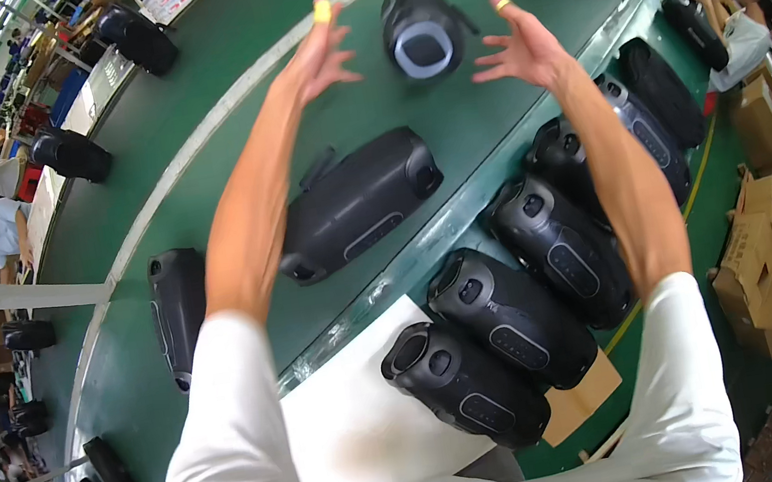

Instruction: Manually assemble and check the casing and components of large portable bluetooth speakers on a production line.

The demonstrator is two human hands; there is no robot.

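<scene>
White sleeves (231,412) up close, and out reach left hand (317,60) and right hand (529,47), both spread wide, holding nothing, flanking a blurred black speaker (422,31), seemingly untouched, on the green worktop (483,120)!

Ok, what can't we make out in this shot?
All in the head view:
- Speaker between the hands: ring smeared, apparently motion blur; far end faces away.
- Row speaker: partly hidden by the right forearm.
- White board: lower-left corner hidden by the left sleeve.
- Far speaker at left rim: too small for detail.
</scene>
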